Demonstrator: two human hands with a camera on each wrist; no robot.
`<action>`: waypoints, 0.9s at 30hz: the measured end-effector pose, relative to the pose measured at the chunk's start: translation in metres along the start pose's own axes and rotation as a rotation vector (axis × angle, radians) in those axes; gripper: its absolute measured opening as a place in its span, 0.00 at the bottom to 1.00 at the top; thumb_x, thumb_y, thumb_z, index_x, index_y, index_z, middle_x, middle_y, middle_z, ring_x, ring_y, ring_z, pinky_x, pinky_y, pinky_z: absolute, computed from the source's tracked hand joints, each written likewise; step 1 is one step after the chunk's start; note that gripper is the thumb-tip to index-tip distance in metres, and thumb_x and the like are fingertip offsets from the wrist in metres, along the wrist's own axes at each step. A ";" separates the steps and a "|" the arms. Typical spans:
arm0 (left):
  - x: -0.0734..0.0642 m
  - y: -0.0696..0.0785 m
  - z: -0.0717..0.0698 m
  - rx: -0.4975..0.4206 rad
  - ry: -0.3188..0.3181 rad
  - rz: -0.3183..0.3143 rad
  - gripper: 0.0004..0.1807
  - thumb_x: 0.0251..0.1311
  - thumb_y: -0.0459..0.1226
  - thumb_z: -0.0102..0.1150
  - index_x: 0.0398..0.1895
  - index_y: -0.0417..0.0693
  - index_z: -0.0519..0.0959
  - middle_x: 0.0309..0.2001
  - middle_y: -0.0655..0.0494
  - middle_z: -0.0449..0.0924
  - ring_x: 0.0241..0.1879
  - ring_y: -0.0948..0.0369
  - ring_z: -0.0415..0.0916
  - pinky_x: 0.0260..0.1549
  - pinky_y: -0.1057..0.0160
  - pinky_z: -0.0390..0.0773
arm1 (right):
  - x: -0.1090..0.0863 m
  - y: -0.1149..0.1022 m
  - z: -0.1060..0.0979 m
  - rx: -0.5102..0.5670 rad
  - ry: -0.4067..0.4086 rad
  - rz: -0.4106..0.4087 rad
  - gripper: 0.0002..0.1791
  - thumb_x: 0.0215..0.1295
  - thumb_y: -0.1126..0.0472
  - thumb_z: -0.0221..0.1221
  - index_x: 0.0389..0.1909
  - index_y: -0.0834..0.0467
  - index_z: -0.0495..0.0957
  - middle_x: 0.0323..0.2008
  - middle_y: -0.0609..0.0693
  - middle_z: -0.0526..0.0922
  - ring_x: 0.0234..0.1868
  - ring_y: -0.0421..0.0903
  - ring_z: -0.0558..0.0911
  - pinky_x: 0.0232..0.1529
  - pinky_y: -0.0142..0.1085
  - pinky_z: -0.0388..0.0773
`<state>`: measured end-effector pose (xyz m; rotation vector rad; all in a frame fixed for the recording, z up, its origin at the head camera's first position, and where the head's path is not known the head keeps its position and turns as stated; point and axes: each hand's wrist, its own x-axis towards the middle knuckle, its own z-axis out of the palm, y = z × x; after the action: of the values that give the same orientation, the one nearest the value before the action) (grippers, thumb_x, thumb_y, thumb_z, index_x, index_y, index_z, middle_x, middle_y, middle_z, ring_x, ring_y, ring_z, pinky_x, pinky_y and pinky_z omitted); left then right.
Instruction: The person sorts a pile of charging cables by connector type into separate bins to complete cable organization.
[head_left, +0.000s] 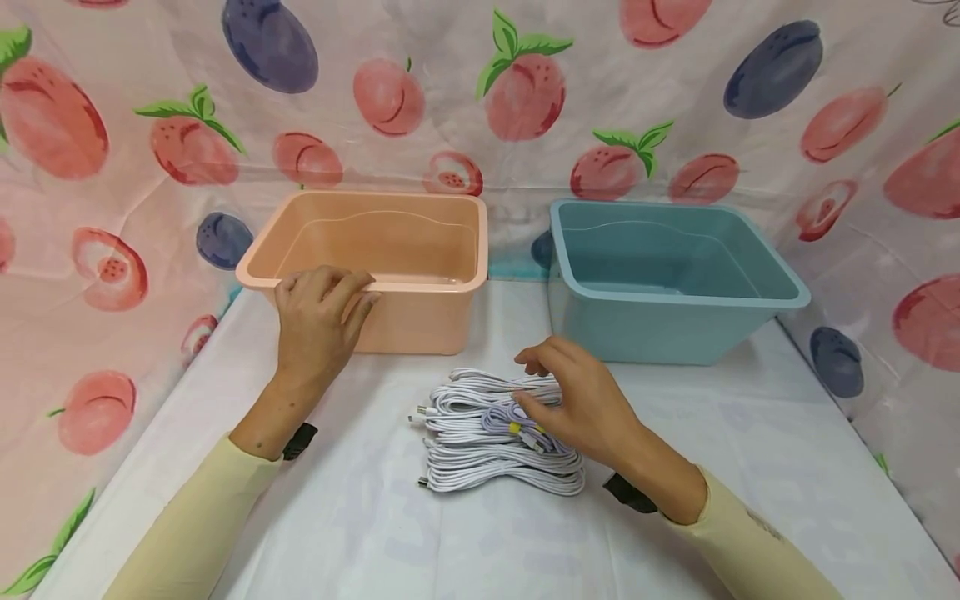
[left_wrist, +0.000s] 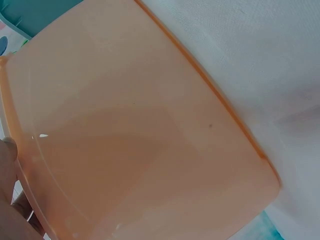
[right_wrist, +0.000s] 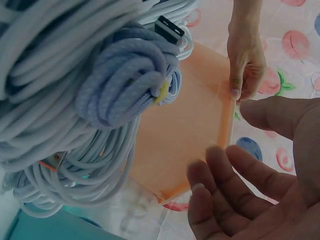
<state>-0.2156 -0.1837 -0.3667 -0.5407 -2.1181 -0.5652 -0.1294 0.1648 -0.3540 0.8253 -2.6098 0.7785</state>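
Note:
My left hand [head_left: 318, 325] grips the front rim of the peach plastic bin [head_left: 420, 321], thumb outside and fingers over the edge. The left wrist view is mostly filled by this bin's wall [left_wrist: 150, 115]. Over the right end of the cables hovers my right hand [head_left: 588, 400], fingers loosely bent and holding nothing; its palm and spread fingers show in the right wrist view. Several coiled white cables [head_left: 502, 471] lie in a pile on the table. On top rests a smaller lavender braided cable [right_wrist: 125, 75], bundled with a yellow tie [right_wrist: 161, 92], its USB plug [right_wrist: 169, 31] showing.
A blue-green plastic bin [head_left: 675, 333] stands at the back right, a gap between it and the peach one. White cloth [head_left: 360, 533] covers the table. Behind and along both sides hangs a fruit-print curtain [head_left: 450, 100].

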 end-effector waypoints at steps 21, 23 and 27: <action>-0.002 -0.001 -0.001 -0.001 0.014 0.009 0.13 0.69 0.43 0.71 0.48 0.44 0.87 0.44 0.43 0.83 0.48 0.42 0.81 0.57 0.36 0.65 | -0.008 0.007 0.002 -0.047 -0.308 0.085 0.15 0.60 0.63 0.75 0.48 0.54 0.86 0.29 0.41 0.83 0.31 0.42 0.80 0.33 0.35 0.76; -0.002 -0.001 -0.001 -0.001 0.012 0.009 0.13 0.69 0.43 0.71 0.48 0.44 0.87 0.44 0.43 0.83 0.48 0.42 0.81 0.58 0.36 0.64 | -0.008 0.008 0.002 -0.043 -0.315 0.084 0.14 0.60 0.64 0.74 0.47 0.55 0.86 0.29 0.41 0.83 0.31 0.41 0.80 0.33 0.35 0.77; -0.001 0.000 0.000 -0.011 0.014 0.008 0.12 0.69 0.42 0.71 0.48 0.44 0.87 0.44 0.43 0.83 0.47 0.43 0.81 0.58 0.36 0.65 | -0.008 0.009 0.002 -0.043 -0.312 0.069 0.14 0.61 0.64 0.74 0.47 0.55 0.87 0.29 0.40 0.82 0.30 0.40 0.79 0.33 0.34 0.77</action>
<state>-0.2156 -0.1841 -0.3677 -0.5491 -2.0996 -0.5751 -0.1286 0.1728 -0.3628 0.9135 -2.9309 0.6532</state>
